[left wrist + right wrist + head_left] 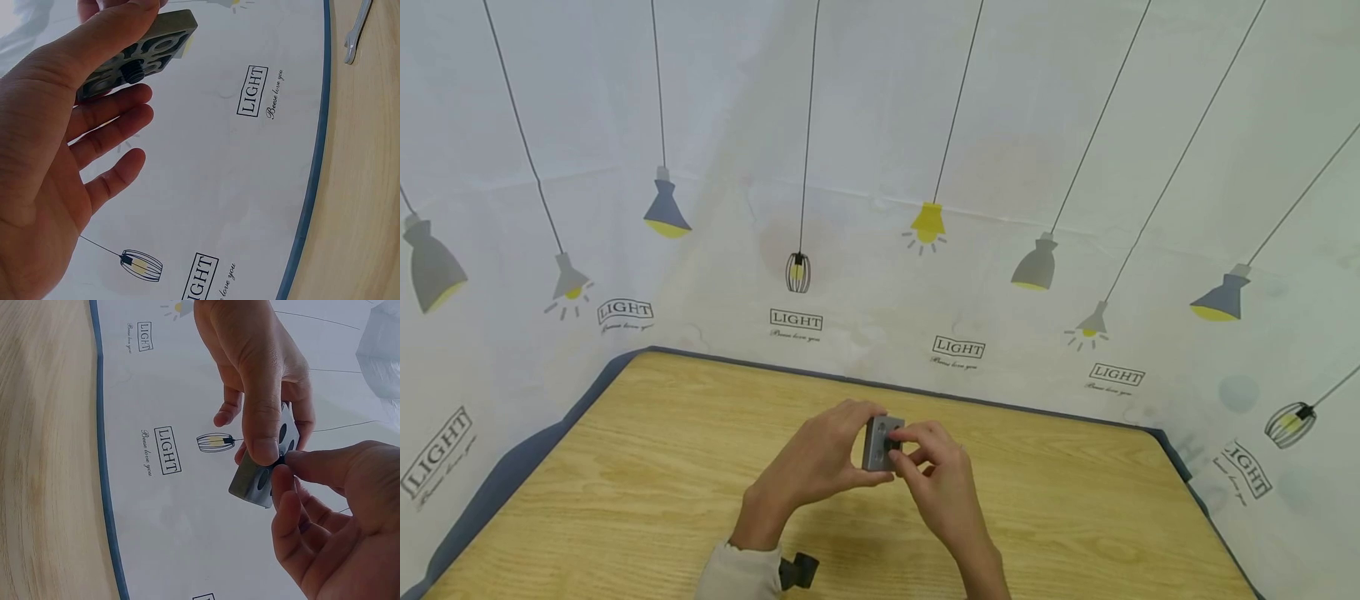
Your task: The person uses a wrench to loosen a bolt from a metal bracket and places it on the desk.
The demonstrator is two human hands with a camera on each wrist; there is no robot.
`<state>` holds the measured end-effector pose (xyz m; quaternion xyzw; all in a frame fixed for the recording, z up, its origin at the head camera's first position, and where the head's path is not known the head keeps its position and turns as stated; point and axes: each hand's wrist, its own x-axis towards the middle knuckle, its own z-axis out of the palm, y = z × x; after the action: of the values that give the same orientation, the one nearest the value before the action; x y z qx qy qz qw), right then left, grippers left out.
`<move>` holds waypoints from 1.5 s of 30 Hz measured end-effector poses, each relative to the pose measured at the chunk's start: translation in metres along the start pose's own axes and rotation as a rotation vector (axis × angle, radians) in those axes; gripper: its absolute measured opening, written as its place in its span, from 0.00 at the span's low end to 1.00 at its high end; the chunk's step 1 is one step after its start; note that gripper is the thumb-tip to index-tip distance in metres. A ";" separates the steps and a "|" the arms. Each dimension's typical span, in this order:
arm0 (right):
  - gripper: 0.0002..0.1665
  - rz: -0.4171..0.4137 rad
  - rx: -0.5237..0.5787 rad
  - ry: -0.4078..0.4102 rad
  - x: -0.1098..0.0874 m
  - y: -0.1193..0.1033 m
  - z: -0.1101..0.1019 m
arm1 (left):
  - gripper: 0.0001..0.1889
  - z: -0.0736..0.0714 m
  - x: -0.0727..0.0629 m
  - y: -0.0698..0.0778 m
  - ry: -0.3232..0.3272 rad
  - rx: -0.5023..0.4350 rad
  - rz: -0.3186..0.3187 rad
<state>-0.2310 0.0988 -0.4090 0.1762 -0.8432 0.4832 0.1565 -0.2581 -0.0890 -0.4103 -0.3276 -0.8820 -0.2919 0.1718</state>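
A grey metal block (876, 454) with round holes is held up over the table by my left hand (820, 454), thumb along one edge and fingers at the opposite one. A black threaded bolt (132, 72) sticks out of the block's middle in the left wrist view. My right hand (943, 483) pinches a small black part at the centre of the block's holed face between thumb and index finger. In the right wrist view, the right fingertips (294, 464) mostly hide that part, and both hands meet at the block (253, 481).
A wood-grain table (662, 433) lies below the hands, bordered by a dark blue edge. On it, a metal wrench (356, 37) shows in the left wrist view. Behind hangs a white sheet (865, 167) printed with lamps. A black strap piece (799, 572) sits by the left sleeve.
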 end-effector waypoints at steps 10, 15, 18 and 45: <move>0.13 -0.004 0.002 -0.021 0.000 0.002 0.000 | 0.35 0.000 -0.001 -0.001 -0.011 0.003 -0.005; 0.13 0.033 0.044 -0.015 -0.001 0.001 -0.001 | 0.34 0.000 0.000 -0.001 -0.011 0.002 -0.004; 0.14 0.094 0.067 0.006 -0.001 -0.001 -0.001 | 0.35 0.000 0.000 -0.002 -0.014 0.002 -0.002; 0.05 0.157 0.078 0.010 0.002 0.001 0.003 | 0.35 0.000 0.001 0.001 -0.019 -0.009 0.003</move>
<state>-0.2336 0.0966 -0.4099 0.1133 -0.8341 0.5274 0.1152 -0.2576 -0.0876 -0.4098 -0.3326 -0.8818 -0.2923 0.1624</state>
